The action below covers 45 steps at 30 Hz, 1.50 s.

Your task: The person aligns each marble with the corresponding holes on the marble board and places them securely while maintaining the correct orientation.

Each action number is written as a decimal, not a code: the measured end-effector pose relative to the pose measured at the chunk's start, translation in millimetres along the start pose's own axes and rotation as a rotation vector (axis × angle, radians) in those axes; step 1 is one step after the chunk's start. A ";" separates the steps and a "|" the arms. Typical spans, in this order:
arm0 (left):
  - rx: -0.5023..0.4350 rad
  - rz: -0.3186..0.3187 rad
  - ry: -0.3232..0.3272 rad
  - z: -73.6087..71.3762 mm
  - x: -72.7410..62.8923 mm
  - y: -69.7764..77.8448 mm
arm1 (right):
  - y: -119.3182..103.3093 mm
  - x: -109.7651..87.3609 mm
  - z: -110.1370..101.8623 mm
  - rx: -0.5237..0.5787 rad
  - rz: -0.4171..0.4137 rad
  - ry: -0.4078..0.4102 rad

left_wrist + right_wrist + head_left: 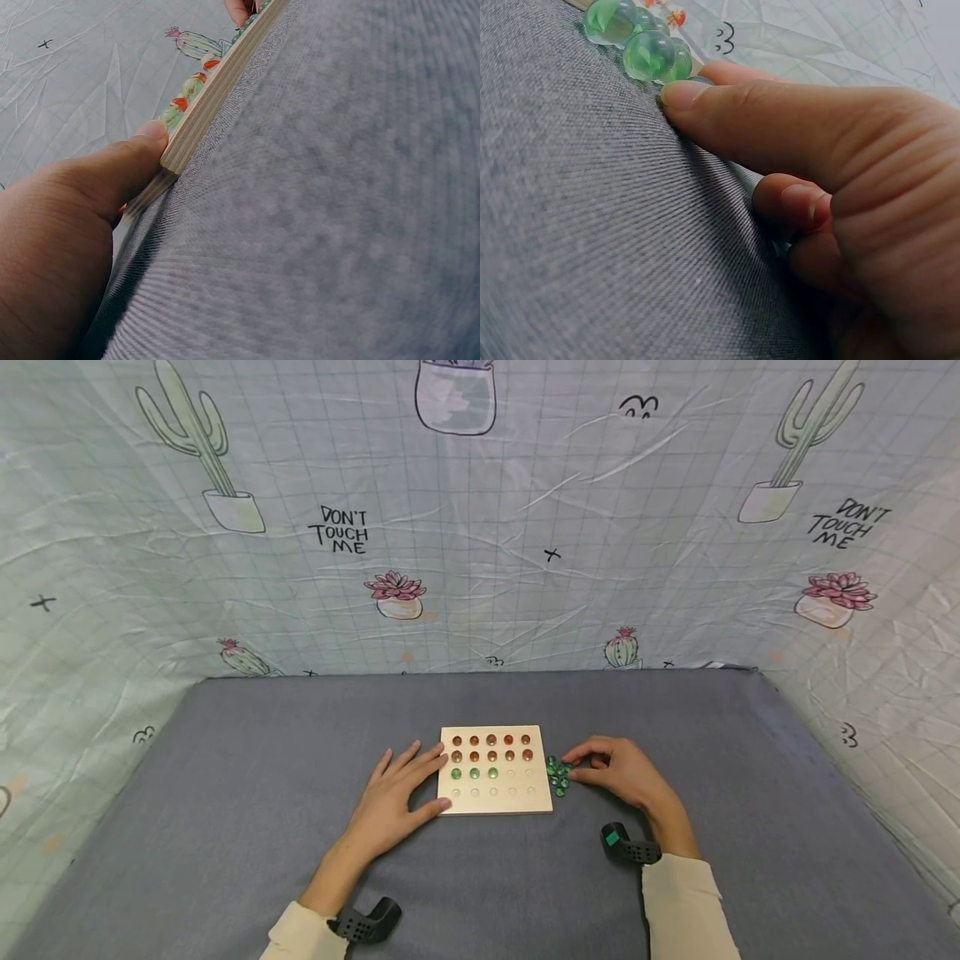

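Observation:
A pale wooden board [495, 797] with rows of dimples lies on the grey cloth. Orange beads [491, 747] fill its two far rows, and three green beads [474, 772] sit in the third. My left hand [423, 781] lies flat, fingers straight on the board's left edge, thumb [112, 176] pressed against the near corner of the board [217, 90]. To the right of the board is a small pile of green glass beads [558, 775]. My right hand [573, 768] reaches into it, thumb and forefinger curled and pinching a green bead [699, 78] at the edge of the pile [649, 52].
The grey table cloth [225, 827] spreads wide on every side of the board. A cactus-print sheet [480, 568] hangs as walls behind and on both sides. Black wrist cameras [628, 846] are strapped at both sleeves.

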State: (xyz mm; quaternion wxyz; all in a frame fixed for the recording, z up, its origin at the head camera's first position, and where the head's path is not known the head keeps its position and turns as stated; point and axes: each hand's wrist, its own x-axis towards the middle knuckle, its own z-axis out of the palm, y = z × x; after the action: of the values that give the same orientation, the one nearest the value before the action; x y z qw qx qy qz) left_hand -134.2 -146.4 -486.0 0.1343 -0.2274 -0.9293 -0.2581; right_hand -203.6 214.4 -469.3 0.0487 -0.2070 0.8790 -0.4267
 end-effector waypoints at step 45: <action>-0.004 -0.022 -0.028 0.5 -0.8 -1.1 | -49.7 9.1 19.1 0.102 -0.097 0.001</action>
State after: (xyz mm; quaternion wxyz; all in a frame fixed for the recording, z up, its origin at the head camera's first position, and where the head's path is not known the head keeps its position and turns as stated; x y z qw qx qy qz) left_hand -134.1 -147.2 -487.2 0.1180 -0.2210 -0.9330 -0.2581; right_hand -190.9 169.5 -442.2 0.0377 -0.2465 0.8452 -0.4728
